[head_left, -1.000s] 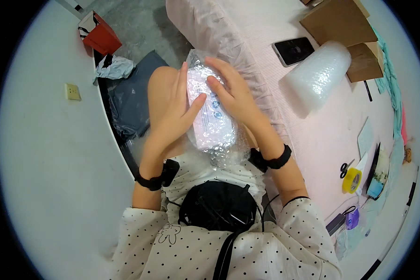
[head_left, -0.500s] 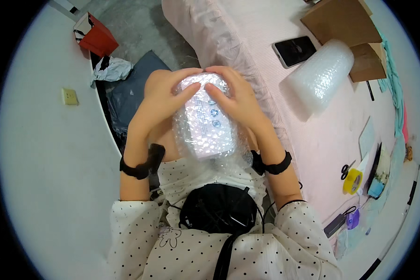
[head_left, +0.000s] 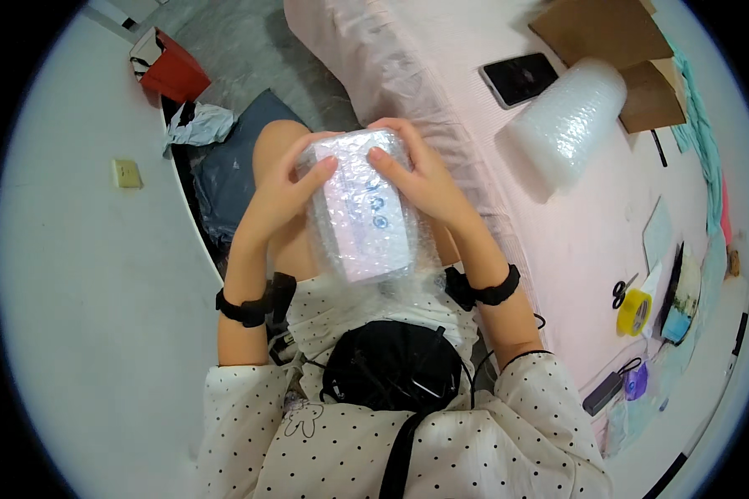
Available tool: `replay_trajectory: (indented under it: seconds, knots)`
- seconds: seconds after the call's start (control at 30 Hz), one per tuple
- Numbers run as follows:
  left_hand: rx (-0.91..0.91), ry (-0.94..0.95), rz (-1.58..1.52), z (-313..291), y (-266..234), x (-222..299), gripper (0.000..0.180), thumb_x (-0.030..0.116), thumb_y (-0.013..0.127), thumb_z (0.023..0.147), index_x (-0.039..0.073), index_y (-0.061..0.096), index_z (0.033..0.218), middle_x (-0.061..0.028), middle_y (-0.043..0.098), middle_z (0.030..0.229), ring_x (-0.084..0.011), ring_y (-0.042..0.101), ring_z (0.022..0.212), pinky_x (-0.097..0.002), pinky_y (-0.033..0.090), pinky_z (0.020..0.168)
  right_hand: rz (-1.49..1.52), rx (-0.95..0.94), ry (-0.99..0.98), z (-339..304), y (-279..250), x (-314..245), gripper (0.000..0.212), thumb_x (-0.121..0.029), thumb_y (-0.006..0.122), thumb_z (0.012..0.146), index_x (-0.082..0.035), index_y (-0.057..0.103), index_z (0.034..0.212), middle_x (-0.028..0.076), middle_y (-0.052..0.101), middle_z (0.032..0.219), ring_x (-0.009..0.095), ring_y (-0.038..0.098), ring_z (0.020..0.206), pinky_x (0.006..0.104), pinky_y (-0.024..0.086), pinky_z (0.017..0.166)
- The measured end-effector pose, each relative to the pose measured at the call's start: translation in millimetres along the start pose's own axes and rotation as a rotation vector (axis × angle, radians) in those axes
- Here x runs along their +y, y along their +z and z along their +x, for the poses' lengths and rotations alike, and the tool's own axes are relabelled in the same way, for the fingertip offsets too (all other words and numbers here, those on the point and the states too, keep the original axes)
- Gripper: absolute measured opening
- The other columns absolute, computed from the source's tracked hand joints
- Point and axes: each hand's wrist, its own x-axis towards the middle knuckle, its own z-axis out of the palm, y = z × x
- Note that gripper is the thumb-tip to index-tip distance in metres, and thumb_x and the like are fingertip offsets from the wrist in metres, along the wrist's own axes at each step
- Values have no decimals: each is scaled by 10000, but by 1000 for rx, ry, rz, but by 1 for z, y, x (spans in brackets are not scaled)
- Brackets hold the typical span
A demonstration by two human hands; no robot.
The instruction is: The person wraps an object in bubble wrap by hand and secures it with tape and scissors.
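Observation:
A white and pale pink box wrapped in clear bubble wrap [head_left: 364, 218] is held above my lap, its far end tilted up between my hands. My left hand [head_left: 295, 179] grips the far left corner, thumb pressed on the top face. Around the far right corner my right hand [head_left: 416, 170] is closed, its thumb also on top. The other fingers are mostly hidden behind the box. Loose bubble wrap bunches at the near end, close to my dotted clothing.
To the right, the pink-covered bed [head_left: 558, 266] bears a bubble wrap roll [head_left: 567, 125], a phone [head_left: 519, 80], an open cardboard box [head_left: 616, 41], scissors [head_left: 622, 291] and a yellow tape roll [head_left: 633, 313]. A red bag [head_left: 175, 73] stands at the far left. A black pouch [head_left: 391, 366] rests against me.
My left thumb has slid left, away from the right thumb, toward the box's left edge. The wrapped box's printed face shows more plainly. The view has shifted slightly.

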Motion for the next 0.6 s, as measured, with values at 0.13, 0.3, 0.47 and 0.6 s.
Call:
replay_trajectory:
  seconds: [0.13,0.3,0.47,0.6]
  knots:
    - [20,43,158,13,-5,-14,467,205,605,898,26,469,1308,-112,493,1264,-186,484,1145,-300,397,963,-122,73,-18,-1,-3,9,522,-365,647,831,-28,519,1209,193,629,1004,345,595,964,409,455,855]
    - [98,145,218,10,-11,-14,677,212,581,899,84,238,1468,-146,242,1502,-242,301,1331,-347,280,1075,-429,156,-155,-40,-63,-55,566,-315,629,864,-34,447,1320,175,544,1229,293,549,1106,388,424,957]
    - [127,149,299,5,-4,4,682,191,537,917,92,176,1486,-113,131,1549,-246,215,1378,-361,185,1112,-681,569,369,-144,-229,-76,268,-203,583,902,-46,623,1116,78,681,1005,176,652,869,294,512,763]
    - [127,250,502,14,-3,3,664,196,508,937,102,154,1491,-103,124,1550,-266,177,1400,-388,181,1116,-1047,803,687,-216,-358,-3,325,-233,658,836,-39,618,1094,176,633,1080,282,646,886,358,505,812]
